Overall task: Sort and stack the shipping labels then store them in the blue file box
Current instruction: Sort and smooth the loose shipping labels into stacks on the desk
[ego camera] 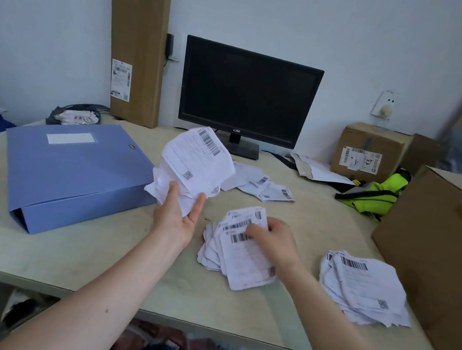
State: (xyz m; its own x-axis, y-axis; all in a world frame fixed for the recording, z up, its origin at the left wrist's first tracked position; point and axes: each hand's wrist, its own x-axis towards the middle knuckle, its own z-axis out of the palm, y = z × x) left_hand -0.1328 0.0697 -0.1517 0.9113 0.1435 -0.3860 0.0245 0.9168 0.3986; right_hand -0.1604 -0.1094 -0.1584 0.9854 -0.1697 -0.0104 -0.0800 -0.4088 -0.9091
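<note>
My left hand (179,212) holds up a bunch of crumpled white shipping labels (195,164) above the table, beside the closed blue file box (76,171) lying flat at the left. My right hand (272,240) rests on top of a fanned stack of labels (237,260) in the middle of the table, fingers pressing on the top sheet. A second, larger stack of labels (365,288) lies to the right. A few loose labels (263,187) are scattered behind, in front of the monitor.
A black monitor (247,94) stands at the back. A tall flat carton (137,40) leans on the wall. A big cardboard box (443,258) fills the right edge, a smaller one (369,152) sits behind a yellow-green vest (375,195). The table edge (145,308) is near me.
</note>
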